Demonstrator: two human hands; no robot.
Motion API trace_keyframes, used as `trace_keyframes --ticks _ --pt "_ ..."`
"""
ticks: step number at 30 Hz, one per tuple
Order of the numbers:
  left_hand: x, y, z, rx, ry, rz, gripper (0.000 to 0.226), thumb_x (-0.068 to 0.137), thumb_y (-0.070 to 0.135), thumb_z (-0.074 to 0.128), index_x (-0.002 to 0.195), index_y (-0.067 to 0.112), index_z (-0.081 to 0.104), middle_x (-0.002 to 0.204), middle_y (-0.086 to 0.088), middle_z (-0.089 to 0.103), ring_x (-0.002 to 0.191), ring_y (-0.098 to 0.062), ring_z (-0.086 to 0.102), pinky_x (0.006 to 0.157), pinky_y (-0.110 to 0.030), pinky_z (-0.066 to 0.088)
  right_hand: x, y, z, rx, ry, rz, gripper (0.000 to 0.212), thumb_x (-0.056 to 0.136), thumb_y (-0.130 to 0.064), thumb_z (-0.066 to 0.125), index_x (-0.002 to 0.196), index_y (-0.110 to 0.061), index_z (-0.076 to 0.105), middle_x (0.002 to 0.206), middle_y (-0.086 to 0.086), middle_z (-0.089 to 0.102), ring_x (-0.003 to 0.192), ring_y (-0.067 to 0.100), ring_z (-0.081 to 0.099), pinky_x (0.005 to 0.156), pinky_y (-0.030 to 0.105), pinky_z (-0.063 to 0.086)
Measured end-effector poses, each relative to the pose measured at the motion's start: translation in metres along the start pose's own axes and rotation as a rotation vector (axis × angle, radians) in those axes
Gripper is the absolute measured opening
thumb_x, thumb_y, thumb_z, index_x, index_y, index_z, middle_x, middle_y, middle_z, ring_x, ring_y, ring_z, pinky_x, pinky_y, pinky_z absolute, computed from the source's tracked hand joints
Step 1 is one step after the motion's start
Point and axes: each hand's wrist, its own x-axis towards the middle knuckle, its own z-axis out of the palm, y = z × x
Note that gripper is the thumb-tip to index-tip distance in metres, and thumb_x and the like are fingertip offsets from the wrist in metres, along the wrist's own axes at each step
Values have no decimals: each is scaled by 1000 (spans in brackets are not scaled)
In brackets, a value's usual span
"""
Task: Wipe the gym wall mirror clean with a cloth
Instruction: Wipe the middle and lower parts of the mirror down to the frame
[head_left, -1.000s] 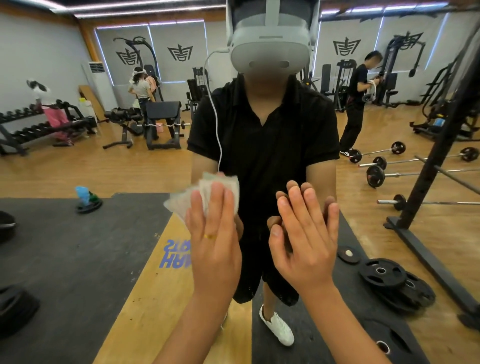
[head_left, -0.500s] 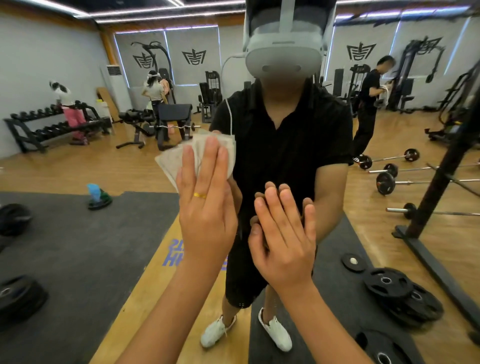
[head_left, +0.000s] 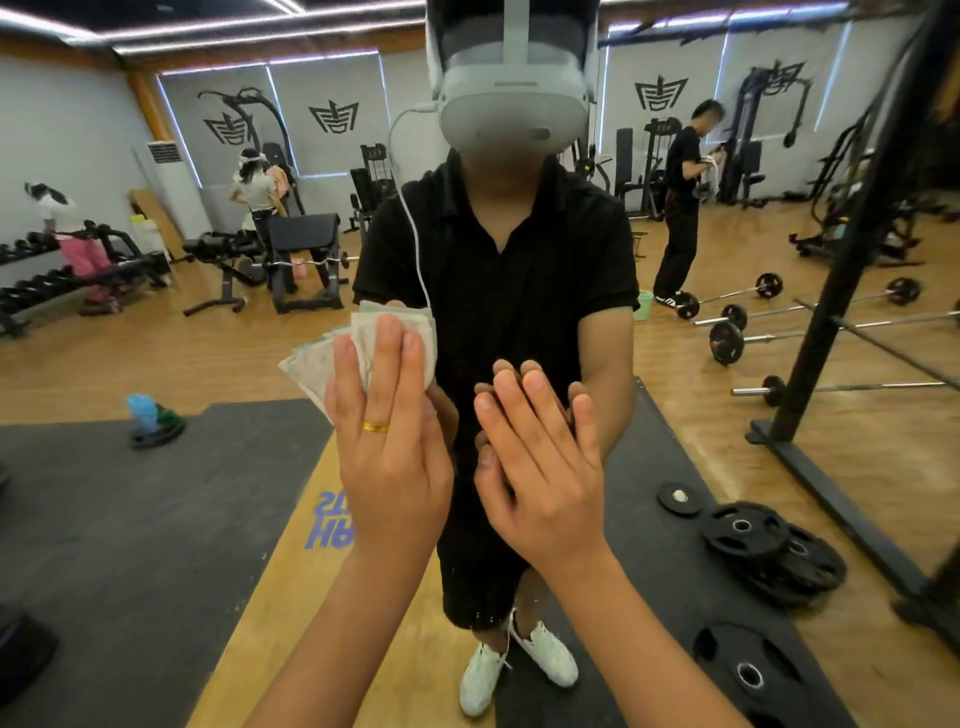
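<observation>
The folded cloth (head_left: 358, 358) lies flat against the mirror (head_left: 156, 493), pressed there under the straight fingers of the left hand (head_left: 389, 457), not gripped. The right hand (head_left: 540, 467) rests open and bare on the glass just beside it. I'd use even pressure and overlapping strokes, since that bracing palm may leave prints. Weight plates (head_left: 769, 551) show in the reflection.

The person is wearing a plain gold ring (head_left: 375, 427) on one finger of the left hand (head_left: 389, 467); the forearms (head_left: 332, 649) are showing bare. In reflection, the person is wearing a pale grey headset (head_left: 511, 104) with a white cable (head_left: 415, 234) hanging down, a black short-sleeved collared shirt (head_left: 498, 291), black shorts (head_left: 478, 571) and white shoes (head_left: 480, 675).
</observation>
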Motion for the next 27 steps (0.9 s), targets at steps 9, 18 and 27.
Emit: trace_keyframes --ticks 9,18,27 --pt "0 -7 -4 -3 -21 43 55 104 2 42 157 5 26 172 12 8 160 -24 1 126 -58 14 5 -2 4 -6 12 22 46 101 -18 54 147 -12 50 152 10 50 154 21 30 128 47 15" --pt "-4 -7 1 -52 6 24 49 105 1 42 153 1 34 159 -10 33 160 -22 3 119 -67 24 2 -3 2 -45 1 27 48 100 -19 54 148 -12 48 153 9 48 153 21 31 128 47 15" --pt "-7 -7 9 2 45 15 44 107 2 38 151 -1 38 166 -3 27 160 -23 4 123 -62 19 2 -4 1 -24 -5 32 45 102 -19 53 147 -14 50 152 7 48 154 20 30 128 47 16"
